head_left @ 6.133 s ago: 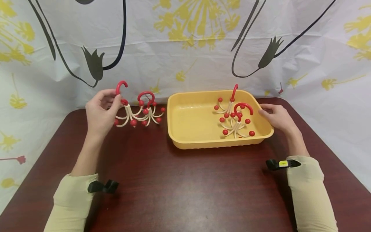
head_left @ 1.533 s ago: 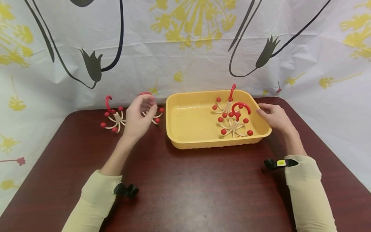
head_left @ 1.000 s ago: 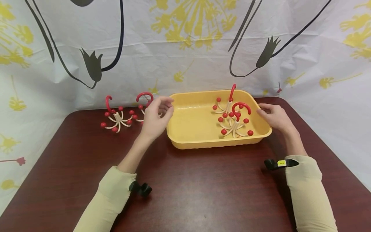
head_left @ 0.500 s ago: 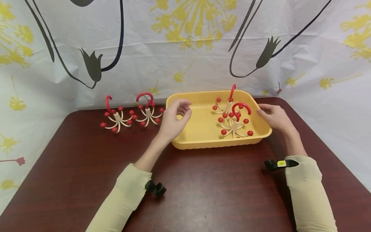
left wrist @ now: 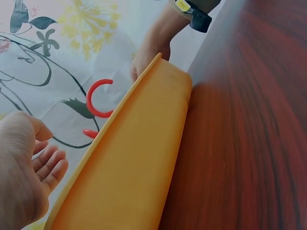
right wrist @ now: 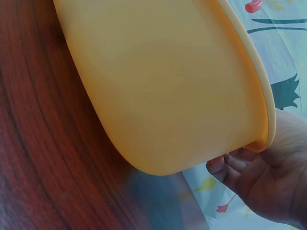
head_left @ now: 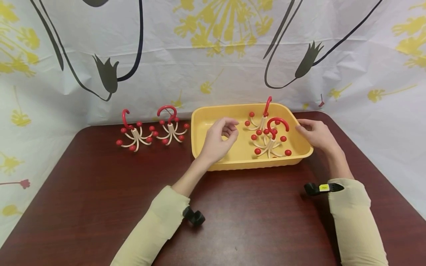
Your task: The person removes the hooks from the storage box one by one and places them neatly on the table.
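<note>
My left hand (head_left: 216,142) hovers over the left half of a yellow plastic tub (head_left: 253,163), its fingers loosely curled and nothing held. In the left wrist view that hand (left wrist: 29,167) is beside the tub's long side. My right hand (head_left: 317,136) grips the tub's right rim, seen close in the right wrist view with its fingers (right wrist: 228,167) under the lip. Inside the tub, at its right, stand a front hanger (head_left: 271,145) and a rear hanger (head_left: 267,107), umbrella-shaped, with red hook handles and cream curved arms tipped with red balls.
Two more such hangers, an outer one (head_left: 135,135) and an inner one (head_left: 171,129), stand on the dark red wooden table (head_left: 233,214) left of the tub. Behind the table hangs a white curtain (head_left: 159,81) with flower prints.
Earlier my left hand held the outer hanger by its hook; it now stands released on the table. The empty left hand has since moved right, past the inner hanger, over the tub. Right hand stays put.
</note>
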Available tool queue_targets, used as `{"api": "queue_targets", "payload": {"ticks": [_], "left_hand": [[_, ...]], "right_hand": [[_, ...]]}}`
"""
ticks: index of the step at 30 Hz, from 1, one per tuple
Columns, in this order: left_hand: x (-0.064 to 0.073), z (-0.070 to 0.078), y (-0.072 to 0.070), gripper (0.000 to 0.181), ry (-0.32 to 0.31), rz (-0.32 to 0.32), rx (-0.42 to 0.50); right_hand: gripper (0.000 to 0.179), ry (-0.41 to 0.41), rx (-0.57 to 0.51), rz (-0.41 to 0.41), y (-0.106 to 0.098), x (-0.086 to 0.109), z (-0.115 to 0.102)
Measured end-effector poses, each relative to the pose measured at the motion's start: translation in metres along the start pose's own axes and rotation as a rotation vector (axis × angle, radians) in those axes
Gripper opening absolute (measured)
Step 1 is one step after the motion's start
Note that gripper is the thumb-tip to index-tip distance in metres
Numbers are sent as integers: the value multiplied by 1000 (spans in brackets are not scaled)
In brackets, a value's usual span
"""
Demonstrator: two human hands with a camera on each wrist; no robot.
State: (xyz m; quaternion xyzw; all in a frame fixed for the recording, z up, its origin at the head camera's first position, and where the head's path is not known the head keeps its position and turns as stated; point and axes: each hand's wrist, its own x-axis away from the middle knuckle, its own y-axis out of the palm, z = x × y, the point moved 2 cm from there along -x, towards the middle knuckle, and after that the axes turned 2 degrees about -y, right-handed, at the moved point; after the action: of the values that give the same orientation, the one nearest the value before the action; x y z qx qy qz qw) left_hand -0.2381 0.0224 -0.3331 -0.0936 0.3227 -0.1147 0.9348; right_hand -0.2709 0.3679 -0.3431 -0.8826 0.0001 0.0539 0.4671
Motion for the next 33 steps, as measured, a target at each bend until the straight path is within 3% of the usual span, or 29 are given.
{"api": "queue_targets", "payload": {"ticks": [15, 33], "left_hand": [[-11, 0, 40, 21, -69, -42, 50], [-27, -3, 68, 26, -176, -54, 72]], "right_hand": [[56, 2, -15, 3, 0, 0, 0], [57, 13, -8, -7, 0, 0, -1]]}}
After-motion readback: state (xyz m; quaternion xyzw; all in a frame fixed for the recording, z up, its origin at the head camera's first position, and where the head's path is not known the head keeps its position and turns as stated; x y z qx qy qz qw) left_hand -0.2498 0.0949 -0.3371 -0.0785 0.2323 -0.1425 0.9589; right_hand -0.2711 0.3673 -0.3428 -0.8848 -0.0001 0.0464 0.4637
